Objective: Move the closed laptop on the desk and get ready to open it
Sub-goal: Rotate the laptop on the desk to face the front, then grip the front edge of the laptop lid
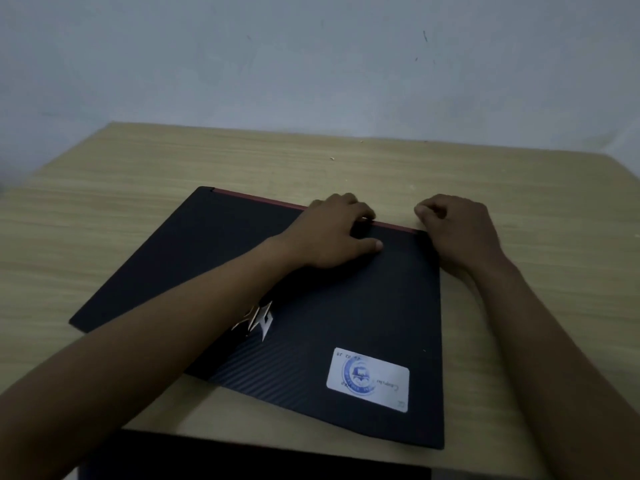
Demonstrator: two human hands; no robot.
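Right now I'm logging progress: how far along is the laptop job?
Done: little that shows; the laptop lies closed and skewed on the desk, near corner past the edge. In hand: the left hand rests on the lid at the red far edge, and the right hand, curled, is at the far right corner. Left: squaring it up, then readying the lid.

Hands [398,230] on closed laptop [311,306]

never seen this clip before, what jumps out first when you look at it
A closed black laptop lies skewed across the pale wooden desk, with a white sticker on its near right corner. The left hand lies on the lid at the far edge with the red strip, and the right hand is curled at the far right corner.
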